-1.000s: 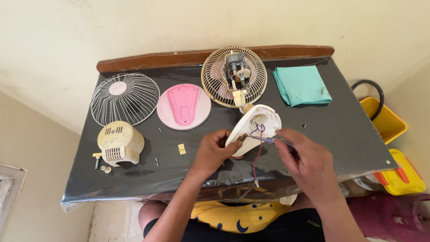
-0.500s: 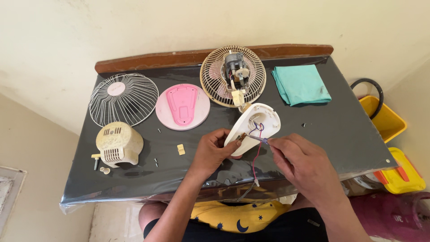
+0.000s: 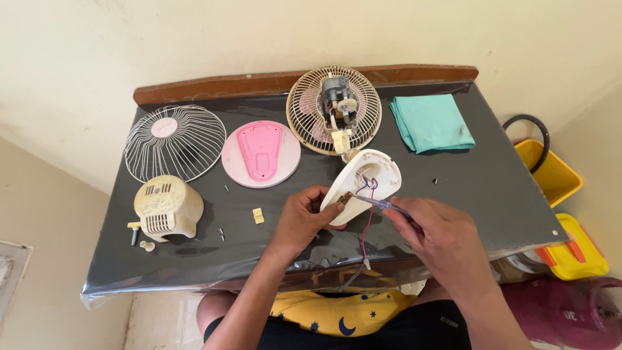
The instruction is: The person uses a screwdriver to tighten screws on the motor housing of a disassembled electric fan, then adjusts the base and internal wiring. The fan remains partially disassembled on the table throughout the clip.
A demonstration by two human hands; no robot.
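My left hand (image 3: 303, 217) curls around the lower edge of the cream plastic fan base shell (image 3: 363, 185), fingers closed on it and tilting its open underside up toward me, near the front middle of the black glossy tabletop (image 3: 479, 188). My right hand (image 3: 440, 243) pinches a slim clear-handled screwdriver (image 3: 382, 204), its tip reaching into the shell among red and blue wires (image 3: 369, 185). I judge the work goes best with the shell held steady, the tip seated squarely, and the loose wires kept off the blade.

Behind the shell stands the beige wire rear fan guard with its grey motor (image 3: 334, 107). Left of that lie a pink round plastic plate (image 3: 261, 154), a white wire front grille (image 3: 175, 142) and a cream vented motor cover (image 3: 167, 207). A folded teal cloth (image 3: 431, 123) lies at the right. Yellow plastic containers (image 3: 547, 172) sit on the floor beyond the table's right edge; I can make out no labels.
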